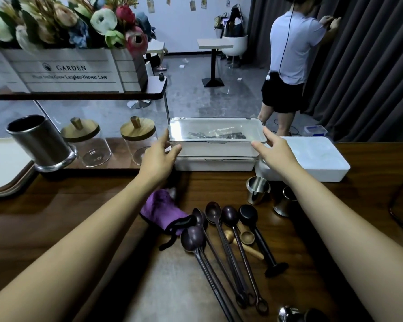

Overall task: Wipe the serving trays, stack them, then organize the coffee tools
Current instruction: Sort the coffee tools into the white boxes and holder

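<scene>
While stretched forward over the wooden counter (79, 217), cross above coffee scoops (229, 216) fanned between the forearms, purple cloth (159, 205) beside the left forearm, steel cup (257, 190) beside the right forearm. Farther on, touch opposite ends of the top serving tray (214, 145) with left hand (158, 154) and right hand (272, 149), both spread wide, fingers nearly straight. Rests between them on a second tray (214, 165).

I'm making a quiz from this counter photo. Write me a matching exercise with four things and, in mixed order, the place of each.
Things: 1 purple cloth; 2 upper tray; 3 steel cup; 4 flower box.
Places: A on the raised shelf; B between left hand and right hand; C left of the spoons; D in front of the flat white box.
Pairs: 1-C, 2-B, 3-D, 4-A.
</scene>
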The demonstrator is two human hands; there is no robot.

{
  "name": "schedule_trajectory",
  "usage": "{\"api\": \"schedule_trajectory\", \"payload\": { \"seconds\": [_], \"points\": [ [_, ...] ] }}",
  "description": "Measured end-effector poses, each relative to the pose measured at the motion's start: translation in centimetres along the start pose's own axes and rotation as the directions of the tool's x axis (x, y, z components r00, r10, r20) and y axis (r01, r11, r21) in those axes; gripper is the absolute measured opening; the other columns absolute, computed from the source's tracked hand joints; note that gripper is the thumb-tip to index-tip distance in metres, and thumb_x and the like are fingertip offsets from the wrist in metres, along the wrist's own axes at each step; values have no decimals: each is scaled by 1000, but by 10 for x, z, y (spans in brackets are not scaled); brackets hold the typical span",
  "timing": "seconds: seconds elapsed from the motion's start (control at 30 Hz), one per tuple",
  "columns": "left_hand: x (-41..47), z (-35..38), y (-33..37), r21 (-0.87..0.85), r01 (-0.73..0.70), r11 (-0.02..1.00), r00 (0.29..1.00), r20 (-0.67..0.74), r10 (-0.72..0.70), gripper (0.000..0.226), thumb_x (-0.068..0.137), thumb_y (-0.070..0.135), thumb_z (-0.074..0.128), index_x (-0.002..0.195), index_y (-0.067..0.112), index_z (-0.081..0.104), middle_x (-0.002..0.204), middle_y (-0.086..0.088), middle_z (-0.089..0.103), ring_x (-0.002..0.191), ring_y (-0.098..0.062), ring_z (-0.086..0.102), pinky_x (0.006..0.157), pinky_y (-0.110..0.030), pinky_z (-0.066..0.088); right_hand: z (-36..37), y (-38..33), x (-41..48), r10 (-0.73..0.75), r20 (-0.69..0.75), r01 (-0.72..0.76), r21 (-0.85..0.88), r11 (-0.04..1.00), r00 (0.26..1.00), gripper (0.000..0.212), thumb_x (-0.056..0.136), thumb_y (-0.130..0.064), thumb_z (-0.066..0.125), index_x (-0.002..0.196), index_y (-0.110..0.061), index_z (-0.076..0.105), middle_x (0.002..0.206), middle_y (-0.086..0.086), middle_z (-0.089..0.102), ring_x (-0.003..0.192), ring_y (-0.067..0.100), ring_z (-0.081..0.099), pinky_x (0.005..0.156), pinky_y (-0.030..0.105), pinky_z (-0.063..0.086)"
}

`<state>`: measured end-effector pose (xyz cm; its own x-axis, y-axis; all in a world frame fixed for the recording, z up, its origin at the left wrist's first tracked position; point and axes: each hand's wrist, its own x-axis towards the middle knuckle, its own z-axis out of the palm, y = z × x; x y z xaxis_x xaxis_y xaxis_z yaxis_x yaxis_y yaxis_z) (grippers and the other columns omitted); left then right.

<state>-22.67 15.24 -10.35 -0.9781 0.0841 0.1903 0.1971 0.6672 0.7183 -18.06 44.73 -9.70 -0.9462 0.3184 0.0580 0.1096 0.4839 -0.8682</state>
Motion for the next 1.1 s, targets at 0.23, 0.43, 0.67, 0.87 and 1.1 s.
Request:
{"api": "schedule_trajectory", "payload": {
  "seconds": [0.23,0.43,0.67,0.87,1.1],
  "points": [
    [-24,-3,-12,-101,-21,995,998,60,27,71,100,38,60,161,33,24,153,-8,51,142,-15,47,117,-43,39,-5,-7,-8,-35,24,36,-31,999,999,63,95,-41,60,154,-33,37,155,-11,43,141,11,41,113,31,33],
    [-55,-9,-31,-120,-37,992,998,39,42,67,99,36,62,158,38,30,146,0,58,129,-12,59,114,-43,42,-19,-14,-34,-48,-30,46,-45,998,998,63,99,-34,59,156,-24,34,159,-7,37,139,11,42,101,22,30],
    [-95,-9,-50,-150,-72,986,995,56,81,61,100,23,64,155,37,40,135,20,56,120,0,58,108,-24,40,-38,-22,-84,-60,-108,53,-65,996,992,49,101,-32,56,149,-30,45,156,-9,42,132,0,39,96,20,30],
    [-109,-4,-61,-170,-114,979,987,91,131,55,100,30,61,151,39,44,139,9,62,128,-4,58,115,-39,43,-46,-18,-118,-55,-130,41,-112,993,990,47,102,-32,53,149,-29,46,155,-10,42,126,-4,36,77,1,30],
    [-126,-2,-61,-133,-130,983,984,108,145,50,96,43,54,145,37,53,135,15,65,128,-2,57,114,-37,43,-51,-9,-147,-61,-110,48,-116,992,992,44,102,-31,55,145,-29,52,138,-14,51,123,-3,41,90,13,32]
  ]
}}
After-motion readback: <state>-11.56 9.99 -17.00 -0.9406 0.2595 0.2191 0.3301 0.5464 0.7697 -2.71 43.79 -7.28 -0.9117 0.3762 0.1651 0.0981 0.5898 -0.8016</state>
